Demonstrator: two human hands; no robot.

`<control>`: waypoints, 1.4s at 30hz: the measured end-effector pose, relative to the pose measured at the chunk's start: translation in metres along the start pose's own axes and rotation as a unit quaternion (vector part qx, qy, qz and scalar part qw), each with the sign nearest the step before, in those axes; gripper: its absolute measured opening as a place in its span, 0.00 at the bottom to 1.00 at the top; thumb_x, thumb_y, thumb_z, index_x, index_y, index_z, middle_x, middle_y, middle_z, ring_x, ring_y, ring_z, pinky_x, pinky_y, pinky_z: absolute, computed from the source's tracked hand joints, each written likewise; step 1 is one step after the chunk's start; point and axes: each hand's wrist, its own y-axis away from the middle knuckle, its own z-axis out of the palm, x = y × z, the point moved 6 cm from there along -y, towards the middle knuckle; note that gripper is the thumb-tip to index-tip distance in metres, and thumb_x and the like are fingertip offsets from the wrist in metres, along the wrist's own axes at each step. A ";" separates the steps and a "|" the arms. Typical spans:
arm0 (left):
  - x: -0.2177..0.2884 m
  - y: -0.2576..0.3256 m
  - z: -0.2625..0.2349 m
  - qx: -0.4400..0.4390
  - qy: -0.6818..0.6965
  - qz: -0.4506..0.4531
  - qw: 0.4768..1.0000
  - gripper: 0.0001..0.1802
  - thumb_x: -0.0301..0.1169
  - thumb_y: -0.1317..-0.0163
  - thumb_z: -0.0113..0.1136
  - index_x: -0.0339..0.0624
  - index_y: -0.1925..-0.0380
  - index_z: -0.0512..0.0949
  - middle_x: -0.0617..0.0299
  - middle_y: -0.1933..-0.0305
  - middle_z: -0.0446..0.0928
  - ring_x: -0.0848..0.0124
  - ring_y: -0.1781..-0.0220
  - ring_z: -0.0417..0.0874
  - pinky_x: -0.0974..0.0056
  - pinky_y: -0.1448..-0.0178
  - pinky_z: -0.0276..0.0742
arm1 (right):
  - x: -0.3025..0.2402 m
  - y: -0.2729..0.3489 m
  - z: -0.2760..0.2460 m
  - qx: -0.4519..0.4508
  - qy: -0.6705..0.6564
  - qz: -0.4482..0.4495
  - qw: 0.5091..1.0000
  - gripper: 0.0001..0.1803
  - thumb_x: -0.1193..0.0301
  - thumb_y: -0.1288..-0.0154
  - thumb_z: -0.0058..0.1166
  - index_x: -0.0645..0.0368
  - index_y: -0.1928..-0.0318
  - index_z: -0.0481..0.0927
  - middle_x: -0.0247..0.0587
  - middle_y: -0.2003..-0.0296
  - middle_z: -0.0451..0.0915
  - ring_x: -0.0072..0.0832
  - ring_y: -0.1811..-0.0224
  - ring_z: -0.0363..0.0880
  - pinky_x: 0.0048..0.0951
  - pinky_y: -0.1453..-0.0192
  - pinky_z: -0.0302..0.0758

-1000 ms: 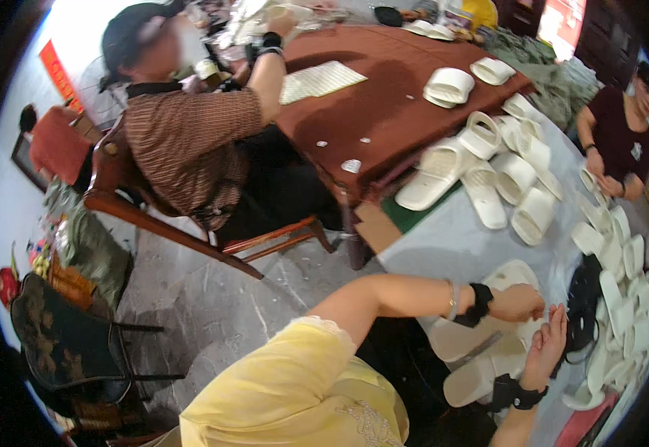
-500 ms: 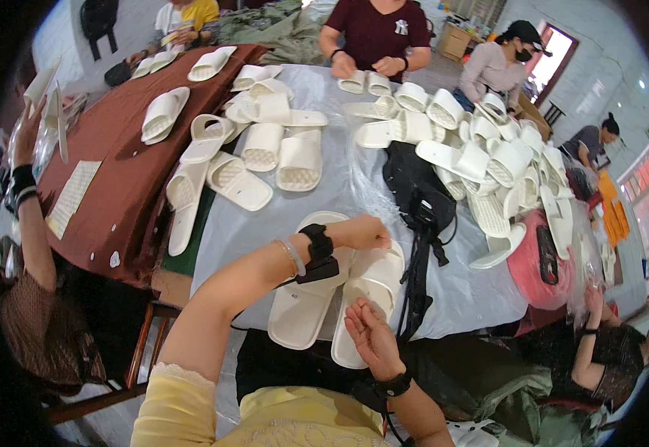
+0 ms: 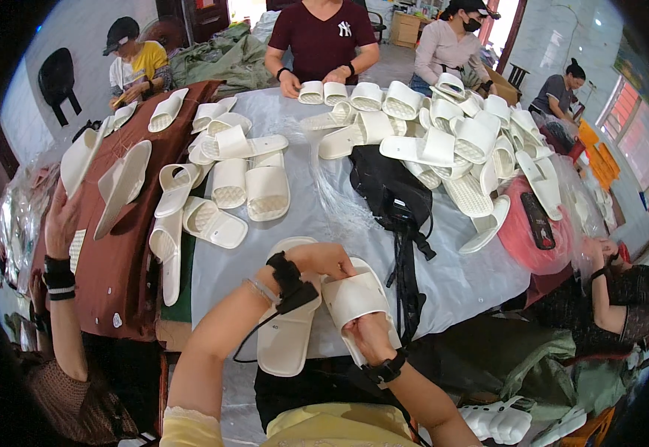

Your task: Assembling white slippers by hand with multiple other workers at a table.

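Observation:
A pair of cream slippers lies before me at the table's near edge, soles up front toward me. On the right slipper [image 3: 356, 298], my left hand [image 3: 324, 261] is at the toe end of the strap, its fingers curled and closed. Whatever they may pinch is hidden. My right hand [image 3: 371, 337] reaches under the same strap from the heel side, and its fingertips are out of sight inside. The left slipper [image 3: 283, 339] lies flat beside it, its strap partly covered by my left wrist, which wears a black band with a small black device.
More cream slippers [image 3: 229, 182] lie to the left, and a large pile [image 3: 481, 138] is at the right. A black bag [image 3: 388, 190] with straps lies between. Across the table a person [image 3: 323, 37] handles slippers; at far left another person's hand [image 3: 60, 216] holds one.
My right hand has gone from hovering palm up over the heel to under the right slipper's strap. My left hand has moved to the strap's toe edge. The view has shifted.

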 end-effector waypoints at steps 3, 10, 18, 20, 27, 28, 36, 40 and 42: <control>0.007 0.005 -0.003 -0.041 -0.001 -0.092 0.995 0.14 0.30 0.49 0.59 0.49 0.60 0.81 0.65 0.69 0.81 0.77 0.72 0.74 0.70 0.64 0.71 | -0.005 0.005 0.007 0.022 -0.021 0.007 1.000 0.04 0.76 0.39 0.43 0.57 0.63 0.71 0.32 0.74 0.71 0.18 0.80 0.68 0.21 0.82 0.63; 0.002 0.000 0.002 -0.054 0.054 -0.044 0.996 0.13 0.29 0.50 0.60 0.45 0.62 0.81 0.67 0.70 0.81 0.79 0.71 0.75 0.72 0.64 0.71 | -0.001 0.006 0.009 0.044 -0.049 0.022 0.998 0.02 0.72 0.40 0.47 0.53 0.66 0.71 0.28 0.78 0.70 0.18 0.83 0.65 0.21 0.83 0.58; -0.007 -0.002 0.006 -0.036 0.077 -0.056 0.995 0.11 0.29 0.50 0.61 0.40 0.64 0.81 0.66 0.70 0.81 0.79 0.70 0.76 0.73 0.62 0.72 | 0.002 0.006 0.008 0.079 0.002 0.026 0.997 0.04 0.71 0.37 0.43 0.52 0.62 0.70 0.30 0.79 0.70 0.18 0.87 0.64 0.23 0.85 0.61; -0.006 0.000 0.006 -0.030 0.085 -0.033 0.995 0.11 0.29 0.49 0.60 0.40 0.63 0.80 0.65 0.69 0.81 0.79 0.69 0.75 0.72 0.62 0.72 | -0.004 0.010 0.013 0.069 -0.014 0.029 0.997 0.04 0.72 0.37 0.43 0.53 0.62 0.70 0.30 0.79 0.70 0.18 0.88 0.63 0.23 0.86 0.60; 0.006 0.008 0.005 0.084 -0.047 0.018 0.995 0.09 0.27 0.45 0.53 0.36 0.64 0.74 0.52 0.66 0.77 0.61 0.64 0.76 0.62 0.58 0.70 | -0.013 0.023 -0.006 -0.057 0.175 -0.057 0.981 0.09 0.71 0.35 0.42 0.59 0.57 0.72 0.37 0.66 0.74 0.20 0.68 0.73 0.21 0.68 0.71; 0.005 0.014 0.002 0.124 -0.032 0.033 0.991 0.07 0.26 0.43 0.51 0.36 0.66 0.73 0.51 0.66 0.75 0.57 0.63 0.75 0.60 0.59 0.69 | -0.034 0.045 0.011 -0.110 0.242 -0.055 0.962 0.11 0.71 0.35 0.43 0.61 0.56 0.72 0.38 0.63 0.74 0.20 0.62 0.73 0.21 0.62 0.70; -0.009 0.048 -0.017 0.432 0.152 0.016 0.889 0.06 0.28 0.39 0.49 0.38 0.63 0.71 0.62 0.71 0.72 0.73 0.69 0.70 0.69 0.64 0.67 | -0.122 -0.006 0.027 -0.110 0.413 -0.264 0.865 0.14 0.67 0.38 0.49 0.63 0.56 0.75 0.44 0.61 0.77 0.28 0.59 0.76 0.25 0.54 0.70; -0.028 0.074 -0.013 0.501 0.353 -0.010 0.790 0.07 0.31 0.38 0.49 0.41 0.63 0.71 0.72 0.72 0.68 0.82 0.71 0.64 0.75 0.68 0.63 | -0.089 -0.067 0.082 -0.184 0.465 -0.257 0.827 0.13 0.67 0.39 0.50 0.64 0.59 0.76 0.44 0.63 0.79 0.28 0.63 0.76 0.26 0.58 0.70; -0.045 0.073 -0.009 0.578 0.269 0.002 0.771 0.07 0.29 0.39 0.47 0.40 0.62 0.71 0.69 0.72 0.69 0.80 0.71 0.66 0.72 0.67 0.66 | -0.072 -0.086 0.085 -0.156 0.450 -0.213 0.853 0.13 0.68 0.39 0.49 0.64 0.59 0.76 0.42 0.66 0.79 0.25 0.66 0.75 0.25 0.60 0.71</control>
